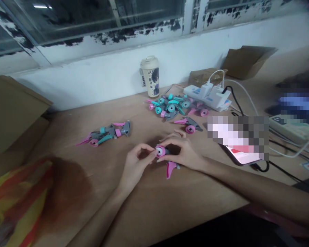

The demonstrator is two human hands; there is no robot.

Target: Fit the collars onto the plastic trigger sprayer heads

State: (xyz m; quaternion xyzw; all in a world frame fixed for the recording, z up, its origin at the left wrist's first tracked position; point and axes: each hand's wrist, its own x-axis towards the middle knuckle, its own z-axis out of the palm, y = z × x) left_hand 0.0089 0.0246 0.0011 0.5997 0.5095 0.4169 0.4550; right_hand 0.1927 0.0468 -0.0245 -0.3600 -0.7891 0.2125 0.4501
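Both my hands meet at the middle of the wooden table [170,199]. My right hand [184,152] is closed round a pink and grey spray-nozzle part [167,159]; its pink trigger hangs below my fingers. My left hand [136,163] pinches the pink round cap at the nozzle's front end. A small row of finished-looking pink, teal and grey nozzles [105,133] lies to the left of my hands. A larger heap of similar nozzles [173,106] lies behind, and a single pink and grey nozzle [189,125] sits just beyond my right hand.
A cream cup [150,76] stands by the white wall. A white power strip [208,96] with chargers and cables sits at the back right, next to a phone [243,154]. Cardboard boxes [12,109] stand at the left and far right. Colourful cloth [15,202] lies at lower left.
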